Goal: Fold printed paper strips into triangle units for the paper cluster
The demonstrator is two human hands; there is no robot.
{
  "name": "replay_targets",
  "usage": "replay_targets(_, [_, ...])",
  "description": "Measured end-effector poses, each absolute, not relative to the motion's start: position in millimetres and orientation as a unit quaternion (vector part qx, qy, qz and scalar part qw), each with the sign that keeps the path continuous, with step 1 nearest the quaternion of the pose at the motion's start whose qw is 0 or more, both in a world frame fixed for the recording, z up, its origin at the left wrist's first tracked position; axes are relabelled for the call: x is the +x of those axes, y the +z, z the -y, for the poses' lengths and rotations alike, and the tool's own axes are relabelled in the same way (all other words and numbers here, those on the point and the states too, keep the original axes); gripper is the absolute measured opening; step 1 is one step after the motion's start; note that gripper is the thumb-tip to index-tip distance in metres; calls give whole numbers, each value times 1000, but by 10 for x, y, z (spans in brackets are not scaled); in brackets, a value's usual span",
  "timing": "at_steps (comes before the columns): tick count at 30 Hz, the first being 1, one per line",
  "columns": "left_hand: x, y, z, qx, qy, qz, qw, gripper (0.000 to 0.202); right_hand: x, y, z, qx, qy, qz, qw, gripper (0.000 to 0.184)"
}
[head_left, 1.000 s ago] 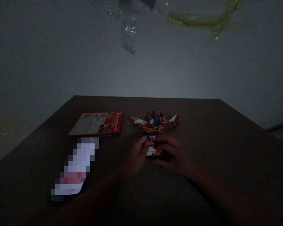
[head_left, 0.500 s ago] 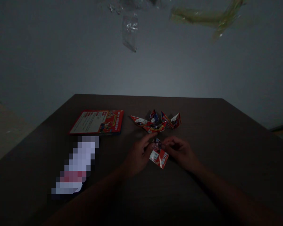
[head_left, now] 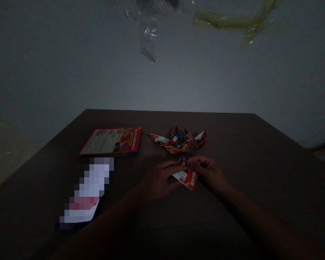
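Observation:
A partly folded piece of printed paper (head_left: pixel 189 180), red and white with lettering, is between my two hands near the middle of the table. My left hand (head_left: pixel 162 177) is closed on its left side, fingers over the top and thumb underneath. My right hand (head_left: pixel 204 169) pinches its upper right edge. A dark printed fold shows between the fingertips; its exact shape is hard to make out in the dim light. Just beyond my hands, folded paper boats (head_left: pixel 178 147) in red, white and blue print lie grouped together.
A stack of red printed sheets (head_left: pixel 111 141) lies at the left on the dark table (head_left: pixel 233 133). In front of it is a phone-like device (head_left: pixel 89 191) with a bright, pixelated screen. Behind the table rises a grey wall (head_left: pixel 206 79) with tape (head_left: pixel 224 20) on it.
My left fingers have shifted over the top of the folded paper, and its lower part has turned and moved slightly right. The boats, sheets and phone-like device have stayed put.

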State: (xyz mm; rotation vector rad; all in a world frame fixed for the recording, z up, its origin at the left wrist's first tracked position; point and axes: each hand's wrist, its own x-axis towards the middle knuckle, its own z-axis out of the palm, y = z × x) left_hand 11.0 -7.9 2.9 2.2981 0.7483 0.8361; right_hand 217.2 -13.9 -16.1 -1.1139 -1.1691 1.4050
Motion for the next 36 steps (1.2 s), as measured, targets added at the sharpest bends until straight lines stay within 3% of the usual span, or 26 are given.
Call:
replay_targets(5, [95,22,44,831,365,-275,316,35,2202,-162,168,-409,564,503,512,18])
replay_targets(15, [85,85,65,805,409,-277,328,35,2283,-91,256,-379,448,664,464,28])
replay_targets(23, [85,64,57,798,427,-270,329,36,2184,-15,265,-387,344,692,502,18])
replay_targets(36, [75,66,37,780,426,-270,372,24,2208,-18,272,-371,387,664,521,15])
